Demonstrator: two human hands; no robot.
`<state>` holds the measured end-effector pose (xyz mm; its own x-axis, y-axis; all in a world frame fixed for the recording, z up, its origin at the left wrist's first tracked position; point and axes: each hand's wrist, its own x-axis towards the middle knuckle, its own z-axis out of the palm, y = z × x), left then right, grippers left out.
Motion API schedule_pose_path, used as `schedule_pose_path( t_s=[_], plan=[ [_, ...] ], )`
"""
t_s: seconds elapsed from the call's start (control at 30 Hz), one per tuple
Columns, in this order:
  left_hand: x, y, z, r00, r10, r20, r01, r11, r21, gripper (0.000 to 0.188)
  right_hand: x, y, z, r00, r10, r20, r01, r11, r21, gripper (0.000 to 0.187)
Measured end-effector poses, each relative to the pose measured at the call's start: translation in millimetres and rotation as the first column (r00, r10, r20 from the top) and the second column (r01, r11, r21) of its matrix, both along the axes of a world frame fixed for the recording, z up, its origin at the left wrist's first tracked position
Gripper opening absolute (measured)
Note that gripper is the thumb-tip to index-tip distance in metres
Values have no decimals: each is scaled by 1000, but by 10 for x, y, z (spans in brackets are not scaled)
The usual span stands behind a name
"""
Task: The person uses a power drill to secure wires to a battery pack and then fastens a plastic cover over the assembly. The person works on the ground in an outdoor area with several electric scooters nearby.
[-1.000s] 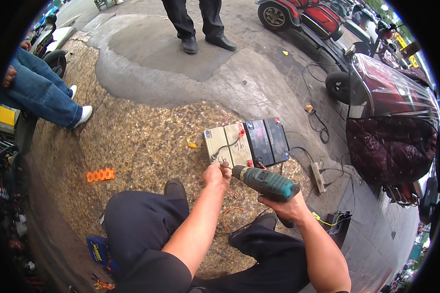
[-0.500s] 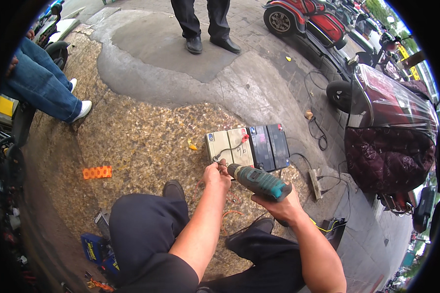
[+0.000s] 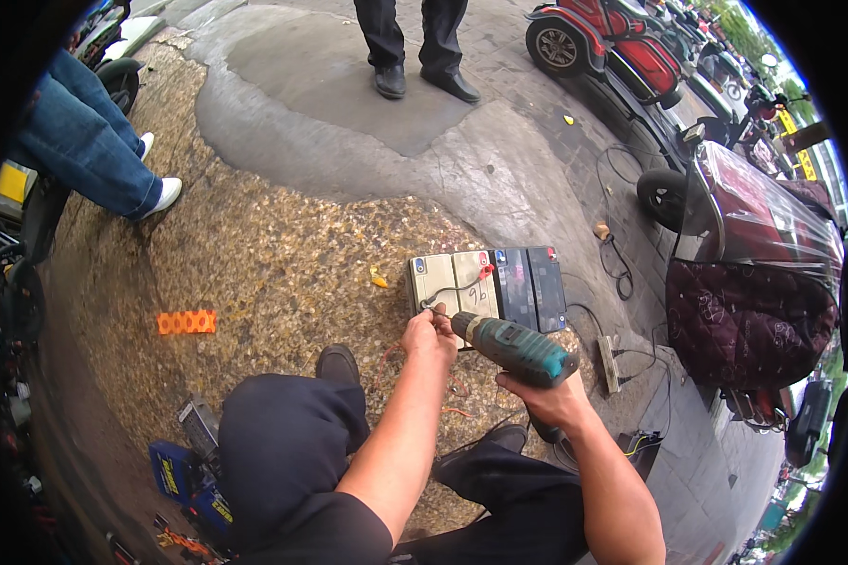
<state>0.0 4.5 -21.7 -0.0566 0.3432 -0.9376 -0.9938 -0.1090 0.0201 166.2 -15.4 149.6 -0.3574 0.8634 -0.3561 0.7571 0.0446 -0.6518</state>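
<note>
left hand (image 3: 431, 333): fingers bunched at the near edge of the two pale batteries (image 3: 443, 273), by the tip of the drill (image 3: 523, 349); what they pinch is too small to tell
right hand (image 3: 558, 400): wrapped round the drill's handle
cable (image 3: 469, 285): dark, with a red end, lying over the pale pair
black batteries (image 3: 530, 290): two, beside the pale ones
power strip (image 3: 611, 364): on the ground to the right, plugs in it
orange strip (image 3: 187, 322): flat on the ground, well left
</note>
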Motion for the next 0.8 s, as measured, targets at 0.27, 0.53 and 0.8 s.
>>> schedule_pose_path(
  t_s=[0.27,0.53,0.8],
  plan=[
    [9,-6,-145,1000,11,9,-11,1000,6,11,-133,66,25,1000,4,-7,-4,1000,22,45],
    [-105,-221,-233,-8,-668,-744,438,666,-603,31,-269,159,91,988,-71,-134,69,997,-24,45],
    [-330,-157,11,-380,-635,-673,487,481,-729,23,-268,164,104,974,-137,-180,123,988,-90,45]
  ],
)
